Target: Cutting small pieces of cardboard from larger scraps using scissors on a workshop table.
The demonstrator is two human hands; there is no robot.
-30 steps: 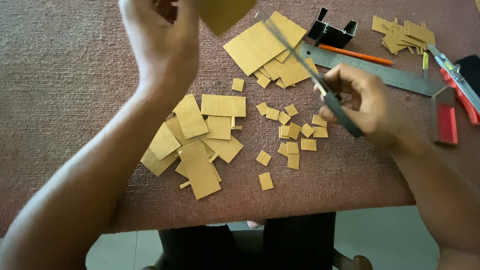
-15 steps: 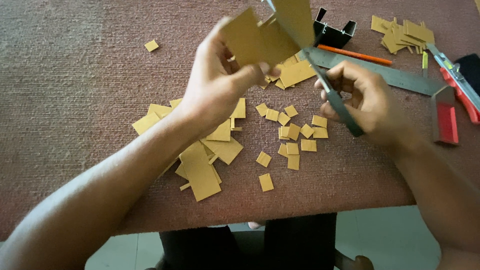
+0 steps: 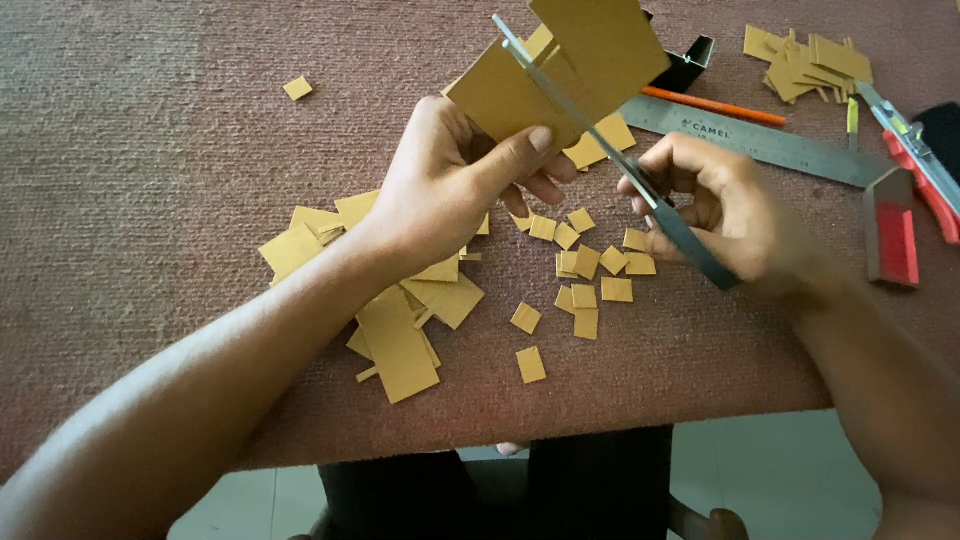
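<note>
Hidden, cropped and blurred parts

Top of the raised cardboard sheet (image 3: pixel 590 50) cut off by the upper edge; black holder (image 3: pixel 690 68) mostly hidden behind it. Scissor handles (image 3: pixel 690 250) buried in the right hand (image 3: pixel 725 205), blades blurred. Red knife (image 3: pixel 925 165) cropped at the right edge. Cardboard pieces (image 3: pixel 330 215) partly hidden under the left hand (image 3: pixel 450 185).

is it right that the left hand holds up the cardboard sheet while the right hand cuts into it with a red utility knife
Not quite. In the head view, the right hand cuts with scissors, not a red utility knife; the red knife lies unused on the table's right edge. The left hand does hold up the cardboard sheet.
</note>
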